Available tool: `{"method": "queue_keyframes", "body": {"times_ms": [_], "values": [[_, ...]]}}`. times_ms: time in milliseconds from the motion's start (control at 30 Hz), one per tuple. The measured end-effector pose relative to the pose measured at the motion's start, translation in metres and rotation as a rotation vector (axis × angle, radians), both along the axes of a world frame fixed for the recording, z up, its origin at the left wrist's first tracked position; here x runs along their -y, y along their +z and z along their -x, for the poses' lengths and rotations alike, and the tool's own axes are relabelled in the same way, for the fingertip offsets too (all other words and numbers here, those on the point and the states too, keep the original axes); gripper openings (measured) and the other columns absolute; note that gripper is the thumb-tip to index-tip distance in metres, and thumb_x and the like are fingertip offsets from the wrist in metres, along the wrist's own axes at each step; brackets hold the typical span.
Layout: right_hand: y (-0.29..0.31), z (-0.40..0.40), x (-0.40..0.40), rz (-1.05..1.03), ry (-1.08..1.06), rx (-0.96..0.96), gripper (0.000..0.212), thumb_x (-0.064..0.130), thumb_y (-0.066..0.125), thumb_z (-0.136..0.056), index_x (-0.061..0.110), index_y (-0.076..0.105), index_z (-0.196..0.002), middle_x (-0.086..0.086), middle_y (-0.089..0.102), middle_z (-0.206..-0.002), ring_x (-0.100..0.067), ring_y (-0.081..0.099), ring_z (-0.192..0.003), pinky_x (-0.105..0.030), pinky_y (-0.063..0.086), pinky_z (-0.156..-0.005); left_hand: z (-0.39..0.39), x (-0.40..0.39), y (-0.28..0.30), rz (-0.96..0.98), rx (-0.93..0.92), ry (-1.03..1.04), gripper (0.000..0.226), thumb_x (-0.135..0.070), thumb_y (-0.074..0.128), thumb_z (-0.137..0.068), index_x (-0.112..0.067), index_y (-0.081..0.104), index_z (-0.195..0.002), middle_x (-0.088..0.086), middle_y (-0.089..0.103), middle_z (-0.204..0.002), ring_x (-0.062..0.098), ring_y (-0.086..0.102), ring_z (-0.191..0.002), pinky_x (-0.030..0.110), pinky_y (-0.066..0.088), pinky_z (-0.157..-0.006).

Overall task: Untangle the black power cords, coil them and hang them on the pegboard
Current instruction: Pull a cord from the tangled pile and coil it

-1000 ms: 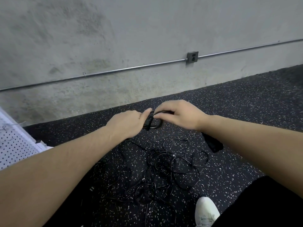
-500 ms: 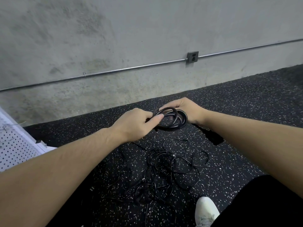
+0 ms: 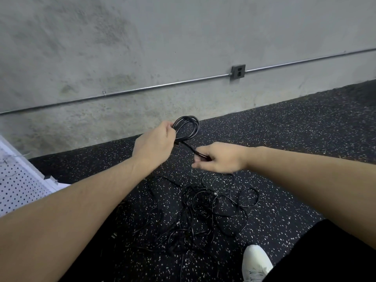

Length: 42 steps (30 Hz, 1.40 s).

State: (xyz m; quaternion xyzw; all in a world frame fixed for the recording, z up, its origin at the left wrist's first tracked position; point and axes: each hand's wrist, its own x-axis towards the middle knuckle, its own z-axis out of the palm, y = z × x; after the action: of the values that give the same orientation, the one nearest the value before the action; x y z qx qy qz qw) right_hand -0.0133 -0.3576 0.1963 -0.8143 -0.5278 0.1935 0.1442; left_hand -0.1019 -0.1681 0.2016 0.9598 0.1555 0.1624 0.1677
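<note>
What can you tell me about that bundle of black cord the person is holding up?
The coiled black power cord is a thick, smooth, rubbery-looking cable wound into several oval loops. It is held in the air above the speckled black rubber floor, in front of the grey concrete wall. The left hand grips the loops at their lower left side. One loose tail runs down and right from the coil into the right hand, which pinches its end. It is apart from the tangled cords below.
</note>
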Motion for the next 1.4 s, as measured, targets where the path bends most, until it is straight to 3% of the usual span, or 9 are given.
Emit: {"method": "queue_keyframes", "body": {"times_ms": [100, 200, 500, 633, 833, 933, 1100, 1233, 1400], "values": [[0.002, -0.005, 0.002, -0.128, 0.043, 0.186, 0.019, 0.037, 0.048, -0.106, 0.023, 0.059, -0.101, 0.013, 0.059, -0.069, 0.0, 0.049, -0.054, -0.024, 0.038, -0.056, 0.003, -0.009, -0.003, -0.182, -0.09, 0.031, 0.044, -0.037, 0.021, -0.11, -0.022, 0.045, -0.077, 0.001, 0.059, -0.071, 0.024, 0.056, -0.065, 0.037, 0.039, -0.063], [0.006, -0.006, 0.001, -0.309, 0.018, 0.248, 0.029, 0.041, 0.05, -0.104, 0.026, 0.069, -0.121, 0.017, 0.07, -0.087, 0.002, 0.059, -0.071, -0.024, 0.05, -0.071, 0.005, -0.01, -0.001, -0.364, -0.119, -0.043, 0.05, -0.044, 0.02, -0.111, -0.021, 0.048, -0.076, -0.005, 0.055, -0.069, 0.024, 0.061, -0.07, 0.035, 0.044, -0.062], [0.015, -0.012, 0.002, -0.621, -0.197, -0.131, 0.017, 0.038, 0.085, -0.075, 0.026, 0.082, -0.087, 0.006, 0.077, -0.089, -0.018, 0.071, -0.086, -0.044, 0.057, -0.085, 0.01, 0.008, 0.01, -0.414, -0.229, -0.376, 0.055, -0.039, 0.017, -0.108, -0.02, 0.044, -0.064, -0.005, 0.045, -0.062, 0.026, 0.053, -0.069, 0.035, 0.036, -0.069], [0.017, -0.014, 0.003, -0.598, -0.21, -0.25, 0.018, 0.039, 0.083, -0.071, 0.024, 0.081, -0.079, -0.002, 0.077, -0.084, -0.016, 0.068, -0.076, -0.038, 0.055, -0.075, 0.016, 0.015, 0.012, -0.393, -0.152, -0.519, 0.063, -0.068, 0.018, -0.094, -0.023, 0.043, -0.059, -0.005, 0.047, -0.051, 0.009, 0.044, -0.05, 0.031, 0.033, -0.057], [0.005, -0.027, 0.009, -0.43, -0.27, -0.423, 0.011, 0.012, 0.068, -0.095, 0.017, 0.078, -0.095, -0.019, 0.075, -0.087, -0.025, 0.064, -0.067, -0.036, 0.051, -0.067, 0.017, 0.023, 0.007, 0.056, 0.056, -0.338, 0.052, -0.068, 0.045, -0.093, -0.028, 0.066, -0.069, -0.007, 0.061, -0.054, 0.012, 0.05, -0.048, 0.028, 0.039, -0.053], [-0.003, -0.027, 0.01, -0.291, -0.368, -0.504, 0.032, 0.027, 0.053, -0.105, 0.009, 0.064, -0.08, -0.008, 0.064, -0.067, -0.017, 0.058, -0.055, -0.031, 0.052, -0.058, 0.013, 0.024, 0.005, 0.379, 0.045, -0.295, 0.023, -0.058, 0.056, -0.096, -0.035, 0.057, -0.095, -0.006, 0.06, -0.054, 0.01, 0.048, -0.045, 0.031, 0.046, -0.056], [-0.011, -0.025, 0.008, -0.131, -0.392, -0.48, 0.048, 0.04, 0.04, -0.108, 0.008, 0.064, -0.081, -0.005, 0.06, -0.077, -0.016, 0.065, -0.056, -0.034, 0.053, -0.066, 0.009, 0.024, 0.005, 0.72, -0.051, -0.245, 0.057, -0.043, 0.073, -0.092, -0.042, 0.048, -0.143, 0.0, 0.064, -0.058, 0.011, 0.057, -0.051, 0.02, 0.048, -0.052], [-0.005, -0.013, 0.005, -0.183, -0.414, -0.511, 0.044, 0.042, 0.041, -0.108, 0.01, 0.059, -0.084, -0.004, 0.063, -0.075, -0.012, 0.055, -0.057, -0.032, 0.06, -0.058, 0.008, 0.021, 0.003, 0.836, -0.02, -0.192, 0.046, -0.037, 0.072, -0.094, -0.036, 0.061, -0.139, 0.001, 0.065, -0.06, 0.012, 0.056, -0.054, 0.022, 0.048, -0.055], [0.0, -0.007, -0.007, -0.151, -0.387, -0.479, 0.031, 0.038, 0.039, -0.109, 0.014, 0.058, -0.111, 0.001, 0.048, -0.059, -0.013, 0.042, -0.044, -0.026, 0.039, -0.041, 0.004, 0.021, 0.004, 0.899, 0.05, -0.139, 0.045, -0.037, 0.065, -0.098, -0.053, 0.048, -0.137, 0.006, 0.068, -0.064, 0.015, 0.057, -0.054, 0.025, 0.049, -0.057]]}}
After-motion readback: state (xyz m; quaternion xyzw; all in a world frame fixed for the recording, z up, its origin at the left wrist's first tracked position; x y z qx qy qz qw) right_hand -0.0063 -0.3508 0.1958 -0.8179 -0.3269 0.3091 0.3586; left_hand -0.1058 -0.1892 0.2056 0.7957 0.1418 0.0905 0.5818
